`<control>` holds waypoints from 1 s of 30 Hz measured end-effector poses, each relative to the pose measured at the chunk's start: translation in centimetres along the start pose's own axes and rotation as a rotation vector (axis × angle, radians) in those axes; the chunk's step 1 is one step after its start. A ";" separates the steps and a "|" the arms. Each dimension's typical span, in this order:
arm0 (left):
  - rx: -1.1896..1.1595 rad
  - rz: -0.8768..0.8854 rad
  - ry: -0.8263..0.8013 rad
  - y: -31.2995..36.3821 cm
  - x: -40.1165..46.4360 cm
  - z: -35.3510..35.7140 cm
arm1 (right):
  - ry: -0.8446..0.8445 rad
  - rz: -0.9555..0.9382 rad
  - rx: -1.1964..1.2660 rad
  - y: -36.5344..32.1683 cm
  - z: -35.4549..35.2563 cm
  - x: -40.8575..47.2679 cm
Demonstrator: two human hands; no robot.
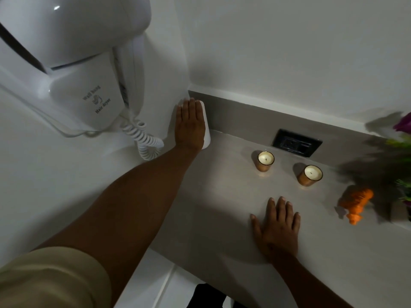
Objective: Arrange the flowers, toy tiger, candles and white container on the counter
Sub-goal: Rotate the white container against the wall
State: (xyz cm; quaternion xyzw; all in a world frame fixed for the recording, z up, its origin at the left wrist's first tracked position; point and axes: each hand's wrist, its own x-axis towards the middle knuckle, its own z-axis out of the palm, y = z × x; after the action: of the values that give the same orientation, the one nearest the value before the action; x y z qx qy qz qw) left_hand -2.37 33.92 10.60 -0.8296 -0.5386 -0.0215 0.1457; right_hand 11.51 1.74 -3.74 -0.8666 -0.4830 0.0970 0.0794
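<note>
I see a grey table, an orange black-striped toy tiger, amber-glass white-wax candles, and purple flowers.

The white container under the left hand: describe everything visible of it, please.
The white container stands upright in the far left corner of the grey counter, close against the white wall below the wall-hung hair dryer. It looks like smooth, matte white plastic with rounded edges, tall and slim. Only its right side and a strip of its top show; the left hand lies flat over it, fingers extended, hiding the rest. Any lid, label or opening cannot be seen. It stands well left of the two candles.
</note>
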 end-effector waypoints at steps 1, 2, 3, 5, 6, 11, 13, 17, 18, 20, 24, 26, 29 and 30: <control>0.001 -0.002 -0.003 -0.1 0.0 -0.1 | 0.003 -0.001 0.002 0.0 0.0 0.0; 0.002 -0.004 -0.011 -0.1 0.0 -0.1 | 0.005 -0.002 0.001 0.0 0.0 0.0; 0.004 -0.004 -0.018 -0.2 0.0 -0.2 | 0.004 -0.002 0.000 0.0 -0.1 0.0; -0.005 0.002 -0.021 -0.1 -0.1 -0.2 | -0.001 -0.002 -0.002 -0.1 -0.1 0.0; -0.015 0.003 -0.027 -0.1 -0.1 -0.2 | -0.001 -0.003 -0.003 -0.1 -0.1 0.0; -0.044 0.026 -0.069 -0.1 -0.3 -0.9 | 0.003 0.001 -0.009 -0.2 -0.2 0.1; -0.063 0.071 -0.013 0.1 -0.9 -1.0 | 0.009 0.002 0.002 -0.2 -0.2 0.0; -0.251 0.181 0.147 2.2 -3.6 -0.3 | -0.003 -0.010 0.018 0.3 -0.3 -0.1; -0.306 0.232 0.143 3.2 -4.9 0.1 | 0.001 -0.003 0.027 0.7 -0.3 -0.2; -0.402 0.361 0.065 5.6 -8.6 1.3 | 0.026 0.026 0.044 1.8 -0.4 -0.6; -0.379 0.608 -0.204 10.4 -16.3 4.3 | 0.049 0.138 0.026 4.3 -0.5 -2.0; -0.345 0.657 -0.268 12.1 -18.4 5.6 | 0.058 0.183 0.002 5.4 -0.5 -2.5; -0.334 0.714 -0.333 13.7 -19.4 6.4 | 0.065 0.218 -0.013 6.6 -0.5 -3.2; -0.324 0.726 -0.346 14.0 -19.3 6.6 | 0.066 0.213 -0.013 6.7 -0.5 -3.3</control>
State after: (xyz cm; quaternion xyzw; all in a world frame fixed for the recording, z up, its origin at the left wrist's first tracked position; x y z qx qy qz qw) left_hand 1.33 13.27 -2.50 -0.9688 -0.2179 0.0864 -0.0806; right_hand 15.45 -4.58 -4.52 -0.9162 -0.3859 0.0734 0.0789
